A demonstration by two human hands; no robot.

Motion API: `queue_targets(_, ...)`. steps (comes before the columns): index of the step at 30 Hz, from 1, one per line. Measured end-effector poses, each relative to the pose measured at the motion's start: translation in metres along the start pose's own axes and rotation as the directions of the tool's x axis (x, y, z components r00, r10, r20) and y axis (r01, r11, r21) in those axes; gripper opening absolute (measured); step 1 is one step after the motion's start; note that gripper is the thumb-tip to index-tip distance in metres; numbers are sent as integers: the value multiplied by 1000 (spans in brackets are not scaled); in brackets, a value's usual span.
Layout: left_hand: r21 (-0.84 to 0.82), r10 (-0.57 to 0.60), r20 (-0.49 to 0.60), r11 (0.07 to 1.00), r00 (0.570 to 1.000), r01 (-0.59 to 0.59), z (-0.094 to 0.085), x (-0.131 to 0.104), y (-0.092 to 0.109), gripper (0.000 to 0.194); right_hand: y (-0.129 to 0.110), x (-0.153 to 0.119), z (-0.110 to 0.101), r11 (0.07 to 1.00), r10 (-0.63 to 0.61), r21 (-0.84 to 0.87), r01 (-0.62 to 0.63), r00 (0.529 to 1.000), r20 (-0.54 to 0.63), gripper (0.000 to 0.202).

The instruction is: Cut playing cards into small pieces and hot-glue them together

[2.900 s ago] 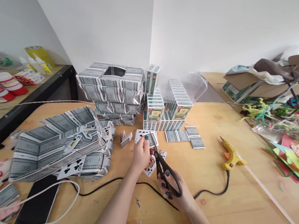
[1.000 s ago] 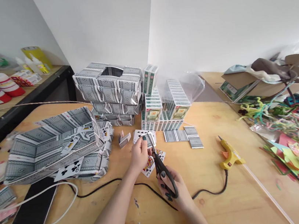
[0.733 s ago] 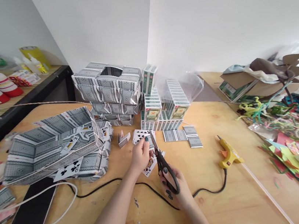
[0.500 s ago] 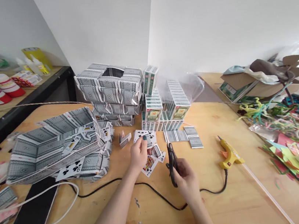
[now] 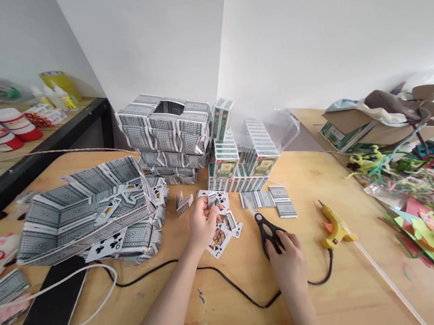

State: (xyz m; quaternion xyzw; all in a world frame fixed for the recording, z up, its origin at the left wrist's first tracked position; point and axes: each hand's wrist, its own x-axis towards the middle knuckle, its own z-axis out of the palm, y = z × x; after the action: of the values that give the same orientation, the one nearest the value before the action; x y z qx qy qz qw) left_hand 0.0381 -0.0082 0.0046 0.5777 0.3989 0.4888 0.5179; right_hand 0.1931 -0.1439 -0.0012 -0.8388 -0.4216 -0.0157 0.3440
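Note:
My left hand is closed, with a small piece of playing card pinched between its fingers. It hovers over loose playing cards that lie face up, a jack among them, with a small folded card piece on top. To the right, my right hand grips black-handled scissors by the finger loops, low over the tabletop. Their blades point up and left toward flat grey-backed cards. A folded card stands left of the loose ones.
Boxes made of cards are stacked at the back, beside packed card decks. An open card tray sits left. A yellow glue gun lies right, its black cord crossing in front. Craft scraps cover the right side.
The scissors swung from upright to lying low over the table, moving right and away from the left hand. My left hand keeps its pinch near the same spot.

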Motion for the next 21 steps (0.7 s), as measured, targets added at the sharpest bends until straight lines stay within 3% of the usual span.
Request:
queue_targets(4, 84, 11, -25, 996, 1000, -9, 0, 0, -3, 17, 5, 4, -4, 999, -34, -23, 35, 998, 60, 30)
queue_targets(12, 252, 0, -5, 968, 1000, 1, -2, -1, 3, 16, 2, 3, -3, 996, 7, 85, -15, 995, 98, 20)
queue_targets(21, 216, -26, 81, 976, 996, 8, 1, -3, -1, 17, -29, 9, -7, 956, -97, 281, 83, 995, 36, 19)
